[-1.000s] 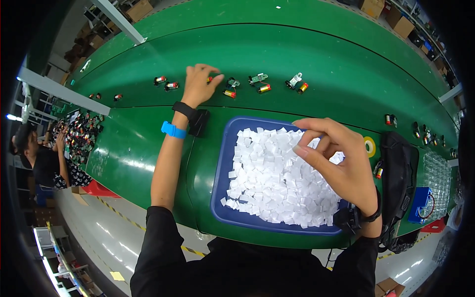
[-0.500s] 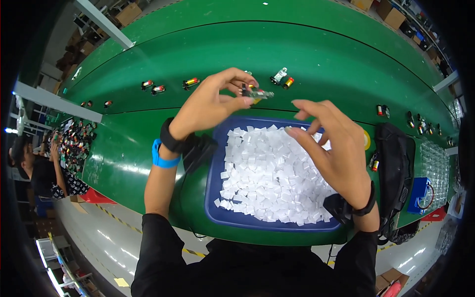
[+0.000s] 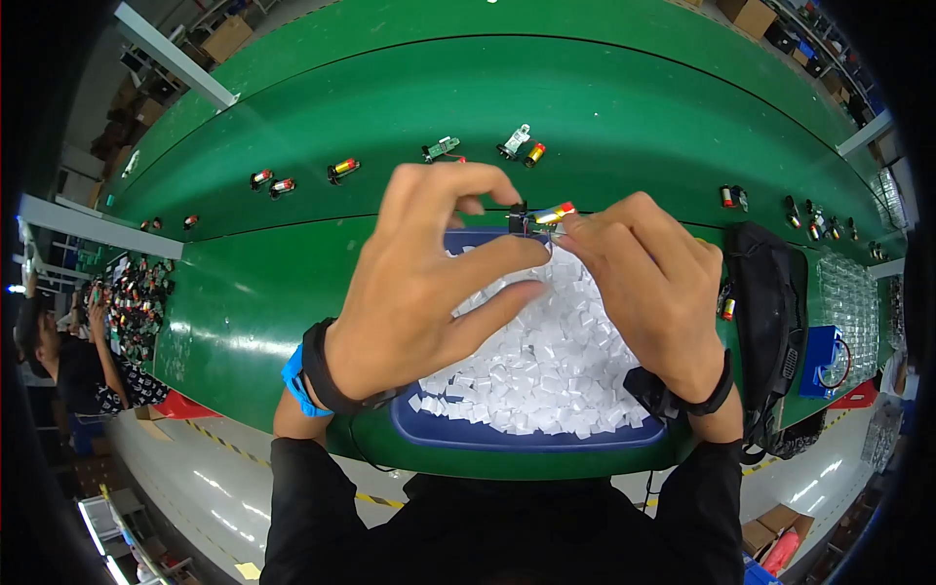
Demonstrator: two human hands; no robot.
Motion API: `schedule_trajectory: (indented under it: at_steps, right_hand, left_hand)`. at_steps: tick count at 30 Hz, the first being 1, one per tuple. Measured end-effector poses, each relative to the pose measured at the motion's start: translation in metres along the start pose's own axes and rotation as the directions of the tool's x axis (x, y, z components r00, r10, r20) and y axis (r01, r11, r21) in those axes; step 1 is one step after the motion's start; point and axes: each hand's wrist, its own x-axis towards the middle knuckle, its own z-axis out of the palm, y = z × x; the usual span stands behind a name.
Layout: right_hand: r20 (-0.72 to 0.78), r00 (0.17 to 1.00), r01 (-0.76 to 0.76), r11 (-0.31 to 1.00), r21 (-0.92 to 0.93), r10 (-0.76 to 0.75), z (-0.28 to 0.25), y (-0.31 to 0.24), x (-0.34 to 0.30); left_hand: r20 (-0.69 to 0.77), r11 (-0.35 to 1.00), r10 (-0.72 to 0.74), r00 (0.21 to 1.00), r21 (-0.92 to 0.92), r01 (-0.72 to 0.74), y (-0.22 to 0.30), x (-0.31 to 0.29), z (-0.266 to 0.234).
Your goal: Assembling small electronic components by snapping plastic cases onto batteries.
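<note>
My right hand (image 3: 648, 278) pinches a small circuit board assembly between thumb and fingertips. This assembly has a red-and-yellow cylindrical battery (image 3: 556, 213) and a black part (image 3: 518, 218) at its left end. Around that end my left hand (image 3: 409, 283) is open with its fingers spread. One left fingertip comes very close to the black part; whether it touches, I cannot tell. Beneath both hands sits a blue tray (image 3: 414, 424) full of small white square pieces (image 3: 526, 375). My right fingers hide part of the board.
Several battery-and-board assemblies (image 3: 343, 170) lie along the green conveyor (image 3: 341, 97). A black bag (image 3: 765, 322), a blue box (image 3: 822, 361) and clear plastic trays (image 3: 846, 297) are at right. On the left, a co-worker (image 3: 83, 361) is beside a pile of assemblies (image 3: 135, 302).
The assembly has passed from my left hand to my right. My left fingers have spread apart, and my right hand has closed on the board. The view has shifted slightly.
</note>
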Motion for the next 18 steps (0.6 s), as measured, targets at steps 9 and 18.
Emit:
schedule_trajectory:
  at_steps: [9,18]
  right_hand:
    - [0.05,0.98,0.192,0.981,0.038,-0.193,-0.014,0.001,0.007]
    - [0.228,0.932,-0.355,0.841,0.408,0.283,-0.012,-0.002,0.005]
  left_hand:
    - [0.672,0.152,-0.346,0.654,-0.648,0.746,-0.034,0.003,-0.001]
    - [0.381,0.329,-0.411,0.828,-0.785,0.525,-0.015,-0.007,0.017]
